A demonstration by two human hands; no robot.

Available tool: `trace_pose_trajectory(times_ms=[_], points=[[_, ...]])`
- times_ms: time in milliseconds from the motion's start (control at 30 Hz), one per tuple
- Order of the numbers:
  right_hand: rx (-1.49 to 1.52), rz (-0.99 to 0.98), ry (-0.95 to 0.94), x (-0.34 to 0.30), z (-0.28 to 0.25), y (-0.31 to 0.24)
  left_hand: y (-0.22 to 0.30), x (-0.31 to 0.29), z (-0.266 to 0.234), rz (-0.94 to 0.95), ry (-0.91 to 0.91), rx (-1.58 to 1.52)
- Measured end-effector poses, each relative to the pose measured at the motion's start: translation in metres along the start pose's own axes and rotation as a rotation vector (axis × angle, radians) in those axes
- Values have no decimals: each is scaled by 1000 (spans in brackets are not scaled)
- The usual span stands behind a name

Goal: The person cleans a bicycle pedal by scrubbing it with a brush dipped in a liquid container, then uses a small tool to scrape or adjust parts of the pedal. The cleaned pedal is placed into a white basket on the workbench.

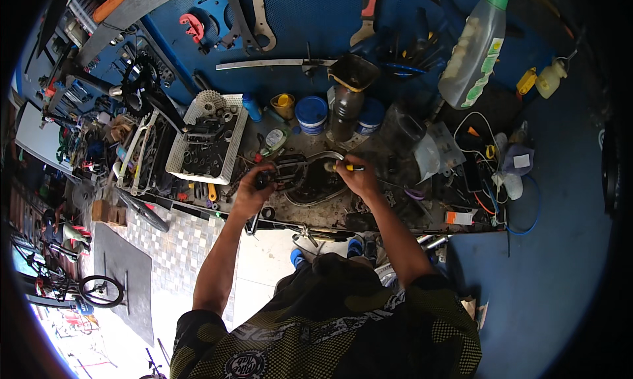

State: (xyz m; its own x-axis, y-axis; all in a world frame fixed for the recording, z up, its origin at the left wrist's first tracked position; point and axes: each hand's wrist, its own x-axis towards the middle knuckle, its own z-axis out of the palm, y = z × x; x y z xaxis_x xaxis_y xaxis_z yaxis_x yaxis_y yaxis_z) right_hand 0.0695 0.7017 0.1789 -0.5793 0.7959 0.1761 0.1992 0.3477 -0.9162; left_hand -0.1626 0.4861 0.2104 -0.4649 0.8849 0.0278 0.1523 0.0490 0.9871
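Observation:
In my left hand (pixel 252 192), fingers closed, is a dark caged metal bicycle part (pixel 287 172), perhaps a pedal; its exact kind is unclear. It reaches over the left side of an oval metal pan (pixel 315 203) with dark contents. My right hand (pixel 359 176) grips a small brush with a yellow-and-black handle (pixel 354 168). Its pale bristle end points left, over the pan and a short way from the dark part. A dark ring (pixel 268 213) lies on the bench just below my left hand.
A white plastic basket (pixel 200 178) of metal parts stands left of the pan. Behind are a blue-and-white tub (pixel 311 114) and a cut dark bottle (pixel 345 112). A large bottle (pixel 469 66) hangs at the upper right. An orange-and-white box (pixel 459 217) lies near the front edge.

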Motion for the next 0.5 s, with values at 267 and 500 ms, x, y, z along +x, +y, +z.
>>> trace_pose_trajectory(times_ms=[267, 500], points=[[126, -222, 69, 1, 19, -54, 15, 0, 7, 120, 2, 352], [-20, -456, 18, -11, 21, -51, 9, -1, 6, -78, -26, 289]])
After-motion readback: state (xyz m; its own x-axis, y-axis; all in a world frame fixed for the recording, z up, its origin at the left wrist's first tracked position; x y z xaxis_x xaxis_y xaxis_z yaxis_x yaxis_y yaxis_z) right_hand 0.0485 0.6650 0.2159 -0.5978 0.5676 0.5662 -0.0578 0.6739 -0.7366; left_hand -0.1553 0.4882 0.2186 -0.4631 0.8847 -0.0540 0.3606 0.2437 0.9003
